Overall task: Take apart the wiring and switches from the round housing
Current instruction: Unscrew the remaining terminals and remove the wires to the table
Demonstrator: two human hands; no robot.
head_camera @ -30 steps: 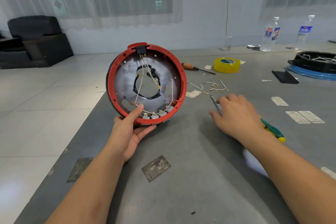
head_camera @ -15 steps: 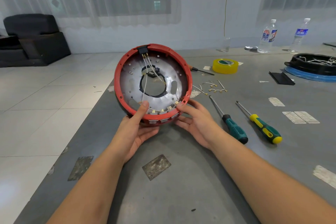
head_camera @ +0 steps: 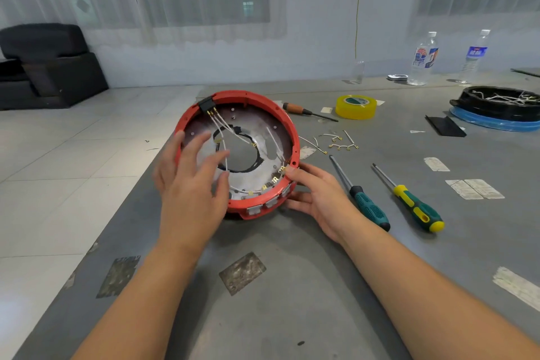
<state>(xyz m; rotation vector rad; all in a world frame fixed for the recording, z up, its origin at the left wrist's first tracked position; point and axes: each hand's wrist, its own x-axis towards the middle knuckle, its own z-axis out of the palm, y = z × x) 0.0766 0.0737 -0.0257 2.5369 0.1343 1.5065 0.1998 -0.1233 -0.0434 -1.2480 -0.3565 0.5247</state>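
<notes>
right hand [head_camera: 318, 199] steadies red housing [head_camera: 264, 98] rim on worktop [head_camera: 292, 316]; left hand [head_camera: 193, 181], grip wide, should pinch one white wire [head_camera: 225, 159] near its terminal.

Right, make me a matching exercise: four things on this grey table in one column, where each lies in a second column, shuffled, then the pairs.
Things:
1. round red plastic housing
2. yellow roll of tape
3. screwdriver with the yellow and green handle
4. loose white wires with brass terminals

Places:
A. farthest right of the two screwdrivers beside the right hand
B. between the two hands, left hand in front of it
C. on the table between the housing and the tape
D. far side, next to the wooden-handled screwdriver

Pairs: 1-B, 2-D, 3-A, 4-C
</notes>
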